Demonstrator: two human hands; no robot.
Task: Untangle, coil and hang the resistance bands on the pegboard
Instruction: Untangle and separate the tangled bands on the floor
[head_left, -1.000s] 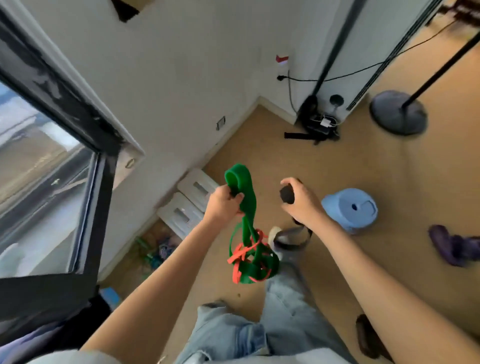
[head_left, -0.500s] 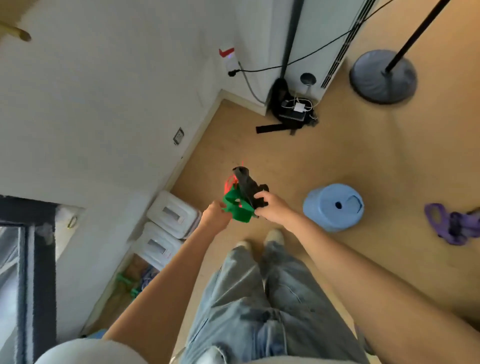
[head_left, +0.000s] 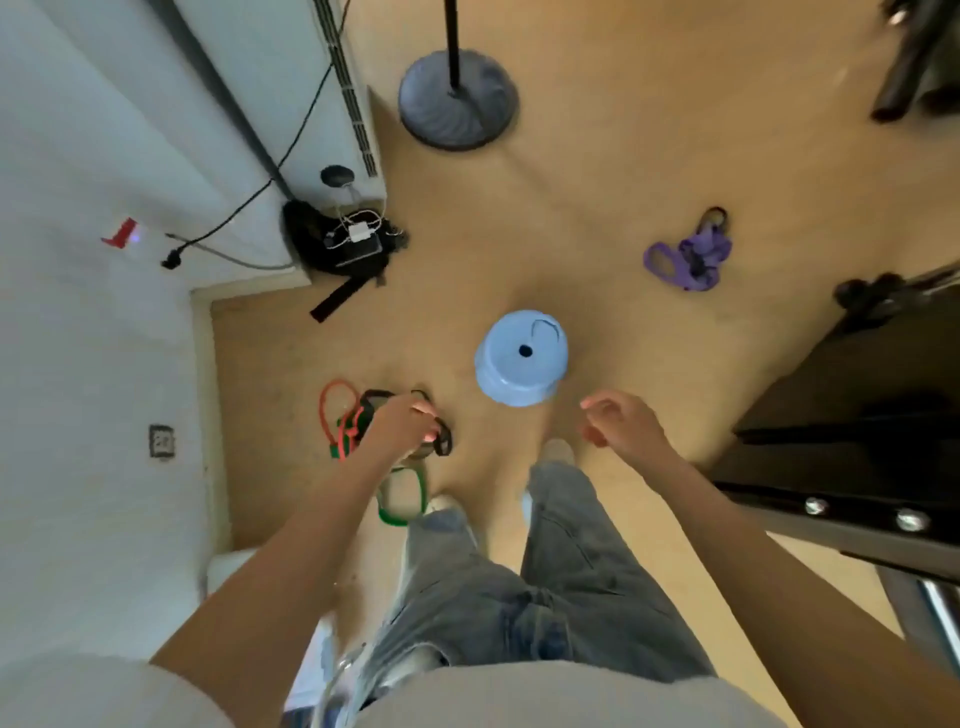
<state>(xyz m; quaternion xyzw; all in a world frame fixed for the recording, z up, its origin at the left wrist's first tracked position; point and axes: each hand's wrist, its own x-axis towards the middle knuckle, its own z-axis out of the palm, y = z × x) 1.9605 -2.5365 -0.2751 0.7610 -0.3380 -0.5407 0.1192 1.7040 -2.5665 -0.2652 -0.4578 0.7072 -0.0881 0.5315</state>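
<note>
**Bands bunched under the left hand, right hand free**

Person stands on a tan floor (head_left: 597, 171), looking down at own legs in blue jeans (head_left: 561, 582).

Left hand (head_left: 402, 423) is over a tangle of stretchy rubber bands: a thin red loop (head_left: 327, 410), a green loop (head_left: 400, 514) & a black strap (head_left: 442, 441). Fingers curl down onto the black strap and seem to hold it. Red loop sticks out on the wall side of the hand, green loop shows below the wrist, near the left shoe. Can't tell if the bundle hangs or lies on the floor.

Right hand (head_left: 621, 423) holds nothing. Fingers loose & a bit bent, well apart from the bands.

Round light-blue plastic stool (head_left: 522, 358) sits on the floor between the 2 hands, a bit farther out. A bunch of purple bands (head_left: 691, 257) lies on the floor, far off on the right side. Black bag w/ white cables (head_left: 343, 244) sits by the white wall corner. Round grey stand base (head_left: 460, 98) w/ black pole is near the top edge of the floor. Dark furniture (head_left: 857, 441) on the right edge.
</note>
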